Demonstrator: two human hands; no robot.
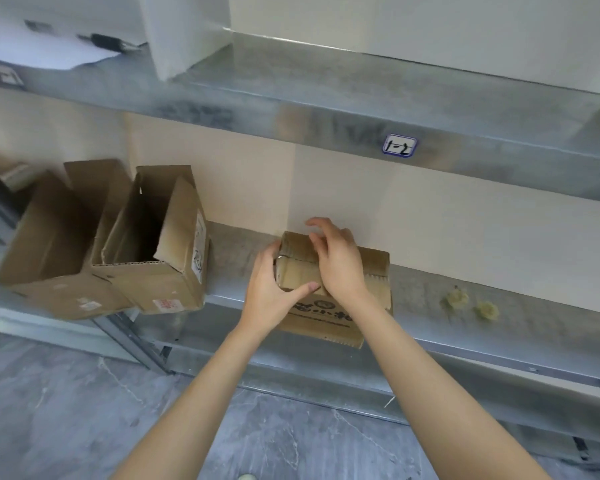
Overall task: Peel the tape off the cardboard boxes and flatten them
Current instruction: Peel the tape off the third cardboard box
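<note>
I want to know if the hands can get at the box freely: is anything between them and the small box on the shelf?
Nothing visible is. The left hand already grips the left end of the small box, and the right hand lies on its top. The open boxes stand apart to the left on the shelf.

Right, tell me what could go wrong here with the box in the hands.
The small box overhangs the shelf edge; a hard pull by the left hand or right hand might tip it to the floor. The two open boxes on the left also overhang and could be knocked off. Tape balls could stick to it.
</note>
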